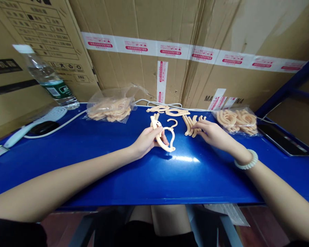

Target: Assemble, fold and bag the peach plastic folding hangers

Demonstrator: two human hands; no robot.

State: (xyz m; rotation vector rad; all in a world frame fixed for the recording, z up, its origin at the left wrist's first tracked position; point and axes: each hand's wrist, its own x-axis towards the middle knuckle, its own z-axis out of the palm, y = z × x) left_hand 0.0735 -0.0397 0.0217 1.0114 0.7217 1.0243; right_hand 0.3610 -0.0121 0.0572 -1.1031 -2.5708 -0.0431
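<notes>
My left hand (146, 140) is closed around a cream plastic folding hanger (165, 146), raised a little above the blue table. Its curved arms are partly hidden by my fingers and thumb. A separate hanger hook (172, 122) lies on the table just behind it. To the right, my right hand (213, 133) reaches into a row of loose curved hanger arms (187, 125), its thumb and fingertips pinched on one of them. Several pieces of that row are partly covered by my fingers. Two hangers (177, 112) (157, 108) lie flat at the back.
Clear bags of hanger parts lie at left (110, 109) and right (237, 120). At the left are a water bottle (51, 82), a hairbrush (36, 122) and a black mouse (44, 127); a phone (283, 140) lies right. A white cable (159, 104) runs before the cardboard (134, 72).
</notes>
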